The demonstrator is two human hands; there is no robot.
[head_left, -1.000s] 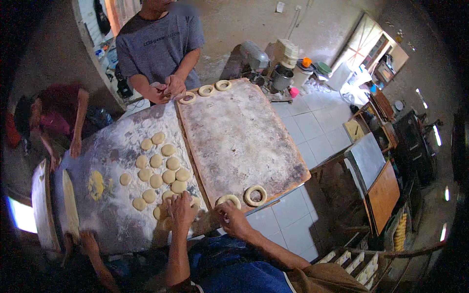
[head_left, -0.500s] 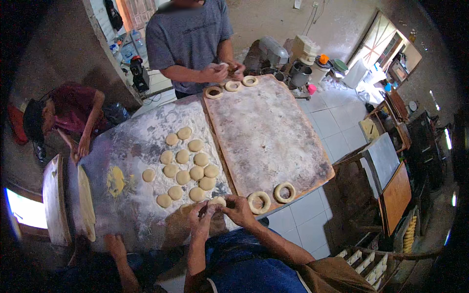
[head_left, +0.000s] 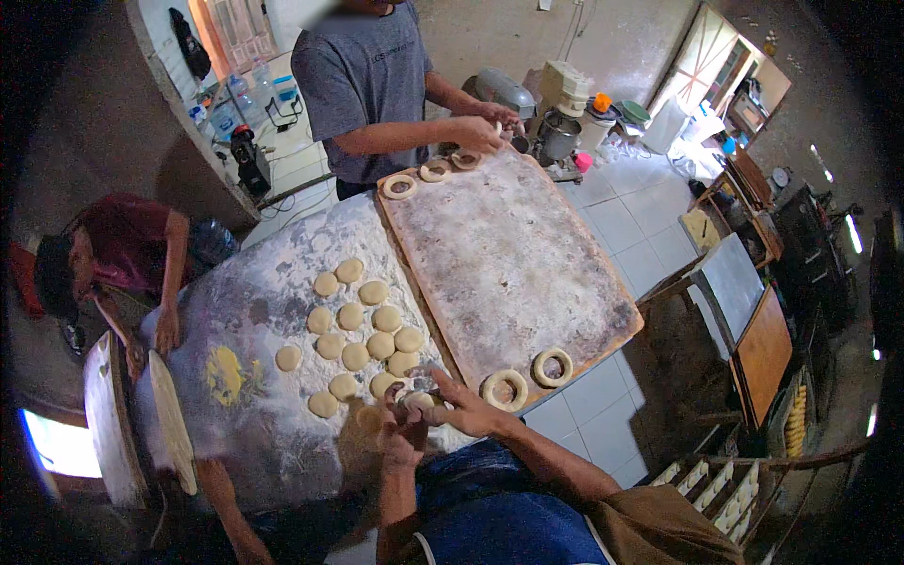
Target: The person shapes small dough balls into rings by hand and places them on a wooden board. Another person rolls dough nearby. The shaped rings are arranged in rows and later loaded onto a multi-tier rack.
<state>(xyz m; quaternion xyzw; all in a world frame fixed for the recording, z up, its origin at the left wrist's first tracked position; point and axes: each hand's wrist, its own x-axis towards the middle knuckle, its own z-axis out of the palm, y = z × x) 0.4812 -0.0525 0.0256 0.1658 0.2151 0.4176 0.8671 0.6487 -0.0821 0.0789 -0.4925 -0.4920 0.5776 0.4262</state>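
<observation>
I have the left hand (head_left: 405, 439) and right hand (head_left: 463, 407) around a dough piece (head_left: 419, 401) near the floury counter (head_left: 273, 443), but remotely can't tell whether either grip is clamped.

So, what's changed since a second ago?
The right hand released a near dough ring; the left hand came away from the dough rounds. Together they now hold a dough piece. The co-worker's hands moved right along the board. Both near rings stayed put.

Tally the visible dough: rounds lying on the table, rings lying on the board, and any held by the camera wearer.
Dough rounds on table: 15
Dough rings on board: 5
Dough piece between left hand and right hand: 1
Total: 21
</observation>
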